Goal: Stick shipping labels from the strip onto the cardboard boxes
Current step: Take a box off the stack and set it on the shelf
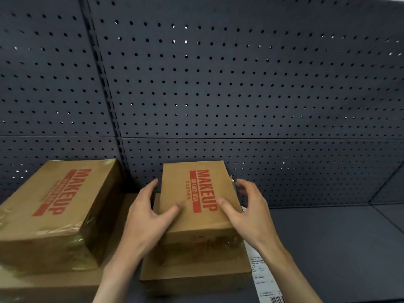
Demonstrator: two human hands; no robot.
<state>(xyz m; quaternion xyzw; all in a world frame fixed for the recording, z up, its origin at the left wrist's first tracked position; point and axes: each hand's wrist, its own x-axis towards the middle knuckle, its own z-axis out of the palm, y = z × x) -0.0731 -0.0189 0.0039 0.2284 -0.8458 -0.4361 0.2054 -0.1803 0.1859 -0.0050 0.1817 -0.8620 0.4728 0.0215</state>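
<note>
Dark perforated metal panelling (240, 88) backs a matte grey shelf (328, 248). On it, the small cardboard box (196, 200) sits atop a flatter brown box (192, 270); its long axis runs away from the viewer, red "MAKEUP" print lengthwise. The left hand (144, 215) grips the left edge, thumb on the top face, fingers curled down the side. The right hand (247, 206) is spread and relaxed, thumb touching the top, fingers just beside the right wall (contact cannot be confirmed). The label strip (262, 278), white glossy paper, lies flat on the shelf immediately right of the boxes, under the right forearm, so the right hand is nearer. A larger, tape-wrapped box (54, 211) stands well to the left.
</note>
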